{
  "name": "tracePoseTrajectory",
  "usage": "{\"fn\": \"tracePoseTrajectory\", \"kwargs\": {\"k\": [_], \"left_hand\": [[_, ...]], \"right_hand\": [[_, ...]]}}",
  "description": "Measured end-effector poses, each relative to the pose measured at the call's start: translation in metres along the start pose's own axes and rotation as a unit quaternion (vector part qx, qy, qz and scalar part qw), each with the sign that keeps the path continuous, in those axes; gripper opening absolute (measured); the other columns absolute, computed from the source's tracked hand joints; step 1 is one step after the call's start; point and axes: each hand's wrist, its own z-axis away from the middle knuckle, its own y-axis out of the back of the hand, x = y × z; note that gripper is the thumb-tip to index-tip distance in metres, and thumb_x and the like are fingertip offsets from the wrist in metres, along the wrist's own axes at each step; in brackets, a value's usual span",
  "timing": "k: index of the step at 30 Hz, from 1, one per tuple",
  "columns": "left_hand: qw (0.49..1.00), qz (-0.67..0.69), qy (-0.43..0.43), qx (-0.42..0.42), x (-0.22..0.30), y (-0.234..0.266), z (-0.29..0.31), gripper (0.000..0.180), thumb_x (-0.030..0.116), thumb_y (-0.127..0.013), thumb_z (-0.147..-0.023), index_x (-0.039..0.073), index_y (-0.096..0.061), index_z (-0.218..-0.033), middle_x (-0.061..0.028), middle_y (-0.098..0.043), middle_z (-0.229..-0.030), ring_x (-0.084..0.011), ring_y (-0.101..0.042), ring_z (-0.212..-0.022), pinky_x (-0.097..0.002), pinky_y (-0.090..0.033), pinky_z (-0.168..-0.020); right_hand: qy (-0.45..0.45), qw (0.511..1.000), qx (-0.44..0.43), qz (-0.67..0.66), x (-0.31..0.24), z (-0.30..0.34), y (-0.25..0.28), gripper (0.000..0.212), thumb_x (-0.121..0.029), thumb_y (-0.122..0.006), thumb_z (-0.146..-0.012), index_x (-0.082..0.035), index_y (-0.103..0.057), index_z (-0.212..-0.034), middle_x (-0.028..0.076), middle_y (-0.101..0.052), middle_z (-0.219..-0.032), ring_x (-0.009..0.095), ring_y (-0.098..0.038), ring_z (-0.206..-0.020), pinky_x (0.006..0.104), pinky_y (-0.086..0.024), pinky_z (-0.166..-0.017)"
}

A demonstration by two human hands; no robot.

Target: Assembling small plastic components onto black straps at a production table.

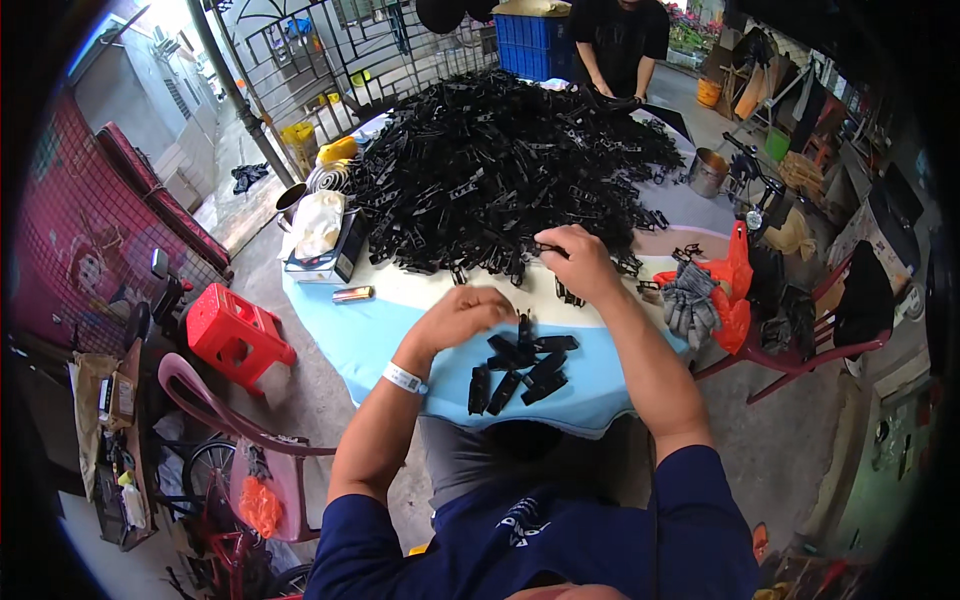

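Observation:
A large heap of black plastic clip-like parts (490, 170) covers the far half of the table. My right hand (588, 265) is at the near edge of the heap, its thumb and fingers pinched on a black clip-like part (549, 248). To its left, my left hand (460, 318) hovers over the blue cloth with its fingers curled inward. What those fingers hold, if anything, is hidden. Just beyond its fingertips and nearer to me lies a small loose group of black pieces (506, 386), several of them side by side near the table's front edge.
A lighter (352, 294) and a small box (335, 255) lie at the table's left. Grey gloves (690, 303) and a red plastic bag (735, 295) hang at the right edge beside a chair. A red stool (238, 335) stands left. Another person (622, 50) works across the table.

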Motion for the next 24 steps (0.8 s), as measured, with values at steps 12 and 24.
{"fn": "tracePoseTrajectory", "kwargs": {"k": [12,24], "left_hand": [[0.848,-0.351,-0.031,0.395,-0.047,0.030,-0.031,0.040,0.003,-0.060,-0.079,0.010,-0.072,-0.117,-0.0144,-0.072,-0.109,-0.0310,-0.071,-0.090,-0.0382,-0.057,-0.081],[0.900,-0.176,-0.173,0.360,-0.064,0.033,-0.024,0.028,-0.009,-0.056,-0.084,0.000,-0.070,-0.107,-0.0081,-0.073,-0.096,-0.0158,-0.068,-0.082,-0.0283,-0.055,-0.073]], "right_hand": [[-0.094,0.979,0.068,-0.169,0.001,-0.002,0.006,0.025,-0.001,-0.069,-0.089,-0.001,-0.071,-0.114,0.005,-0.073,-0.097,0.009,-0.067,-0.086,0.0252,-0.053,-0.077],[-0.083,0.979,0.045,-0.182,-0.006,-0.007,0.001,0.023,-0.002,-0.069,-0.090,-0.001,-0.071,-0.113,0.006,-0.073,-0.099,0.011,-0.068,-0.089,0.0262,-0.054,-0.079]]}}
